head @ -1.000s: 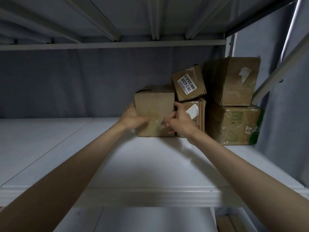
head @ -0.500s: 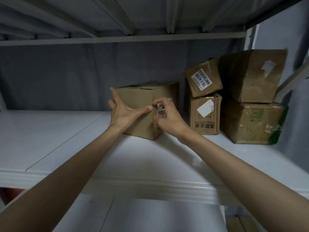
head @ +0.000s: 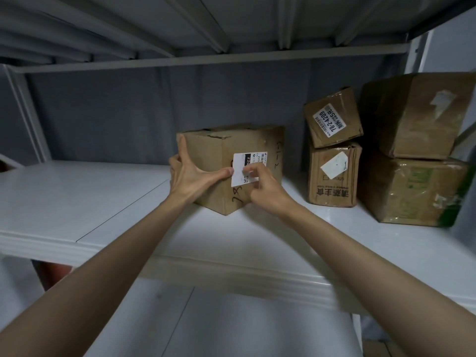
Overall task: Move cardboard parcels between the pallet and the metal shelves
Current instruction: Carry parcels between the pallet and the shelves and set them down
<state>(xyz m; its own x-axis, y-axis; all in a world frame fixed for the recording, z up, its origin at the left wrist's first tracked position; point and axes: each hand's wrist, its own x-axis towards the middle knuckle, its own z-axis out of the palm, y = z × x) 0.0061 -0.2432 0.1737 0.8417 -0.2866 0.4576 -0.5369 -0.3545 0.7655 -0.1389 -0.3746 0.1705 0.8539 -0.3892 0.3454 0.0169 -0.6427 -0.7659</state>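
A brown cardboard parcel (head: 268, 148) with a white shipping label (head: 247, 161) stands on the white metal shelf (head: 103, 197), turned so one corner faces me. My left hand (head: 189, 173) grips its left face, fingers up along the far edge and thumb across the front. My right hand (head: 260, 184) presses its curled fingers against the label on the right front face.
Several other parcels stand at the right: a small labelled box (head: 332, 117) tilted on another box (head: 333, 173), and a big box (head: 417, 114) on a taped one (head: 409, 191). The shelf above (head: 206, 61) hangs low. A lower shelf (head: 231, 325) shows below.
The parcel has been slid left, away from the stacked boxes, and rotated so its labelled side faces me. Both hands stayed on it.
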